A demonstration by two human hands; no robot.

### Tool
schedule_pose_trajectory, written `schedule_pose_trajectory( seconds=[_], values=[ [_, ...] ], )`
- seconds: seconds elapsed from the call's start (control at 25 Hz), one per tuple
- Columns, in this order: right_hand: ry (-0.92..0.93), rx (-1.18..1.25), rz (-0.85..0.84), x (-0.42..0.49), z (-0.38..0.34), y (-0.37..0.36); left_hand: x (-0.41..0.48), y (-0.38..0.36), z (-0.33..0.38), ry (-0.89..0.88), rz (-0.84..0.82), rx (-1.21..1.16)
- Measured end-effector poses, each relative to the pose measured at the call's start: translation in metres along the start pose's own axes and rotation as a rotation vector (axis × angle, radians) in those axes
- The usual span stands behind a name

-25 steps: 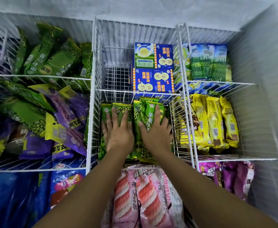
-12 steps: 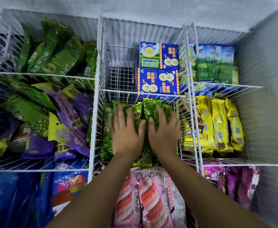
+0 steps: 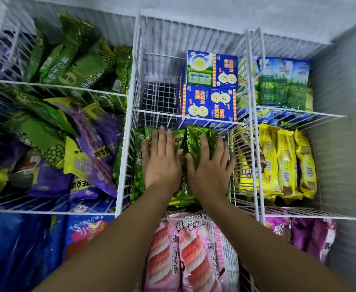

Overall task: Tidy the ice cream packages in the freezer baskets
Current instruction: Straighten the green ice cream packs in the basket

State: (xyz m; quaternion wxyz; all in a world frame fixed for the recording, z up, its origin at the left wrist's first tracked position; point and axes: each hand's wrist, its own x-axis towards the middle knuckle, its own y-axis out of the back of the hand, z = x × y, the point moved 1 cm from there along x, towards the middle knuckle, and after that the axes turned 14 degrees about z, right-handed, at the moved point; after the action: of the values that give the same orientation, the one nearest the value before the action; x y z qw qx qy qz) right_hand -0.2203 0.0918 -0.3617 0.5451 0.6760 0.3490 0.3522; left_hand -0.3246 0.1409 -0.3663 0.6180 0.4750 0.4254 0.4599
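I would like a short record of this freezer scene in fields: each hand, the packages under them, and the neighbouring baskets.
left hand: flat, fingers straight, pressing on green packages
right hand: flat beside it, pressing the same packages
behind the hands: blue boxes, right side of the far section
right basket: yellow packages side by side in a row
left basket: purple packages jumbled among green ones
nearest section: pink packages

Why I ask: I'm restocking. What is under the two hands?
Green packages fill the middle basket under the left hand and right hand; whatever lies beneath them is covered.
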Motion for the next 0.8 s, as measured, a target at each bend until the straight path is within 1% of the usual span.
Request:
schedule_pose_trajectory(
  seconds=[0.04, 0.16, 0.24, 0.28, 0.36, 0.44, 0.52, 0.6, 0.64, 0.72, 0.8],
  values=[
    [0.005, 0.037, 0.075, -0.001, -0.008, 0.013, -0.002, 0.009, 0.002, 0.023, 0.067, -0.086],
    [0.045, 0.173, 0.308, 0.0, -0.034, 0.056, -0.011, 0.048, 0.004, 0.018, 0.364, -0.308],
    [0.084, 0.278, 0.369, 0.005, -0.056, 0.083, -0.014, 0.078, -0.004, 0.004, 0.508, -0.43],
    [0.116, 0.34, 0.366, 0.007, -0.069, 0.093, -0.014, 0.092, -0.012, 0.005, 0.563, -0.466],
    [0.184, 0.431, 0.345, 0.006, -0.101, 0.105, -0.013, 0.117, -0.037, 0.06, 0.651, -0.465],
    [0.238, 0.466, 0.287, 0.002, -0.136, 0.103, -0.013, 0.129, -0.07, 0.18, 0.717, -0.402],
    [0.288, 0.423, 0.17, -0.007, -0.168, 0.092, -0.016, 0.13, -0.104, 0.361, 0.75, -0.347],
    [0.335, 0.351, 0.019, -0.016, -0.2, 0.077, -0.016, 0.13, -0.14, 0.572, 0.741, -0.321],
    [0.336, 0.329, -0.045, -0.016, -0.215, 0.069, -0.012, 0.128, -0.155, 0.676, 0.682, -0.323],
    [0.3, 0.275, -0.133, -0.008, -0.239, 0.047, 0.004, 0.123, -0.178, 0.857, 0.455, -0.342],
    [0.219, 0.221, -0.208, 0.004, -0.249, 0.021, 0.024, 0.114, -0.187, 0.917, 0.262, -0.37]
  ],
)
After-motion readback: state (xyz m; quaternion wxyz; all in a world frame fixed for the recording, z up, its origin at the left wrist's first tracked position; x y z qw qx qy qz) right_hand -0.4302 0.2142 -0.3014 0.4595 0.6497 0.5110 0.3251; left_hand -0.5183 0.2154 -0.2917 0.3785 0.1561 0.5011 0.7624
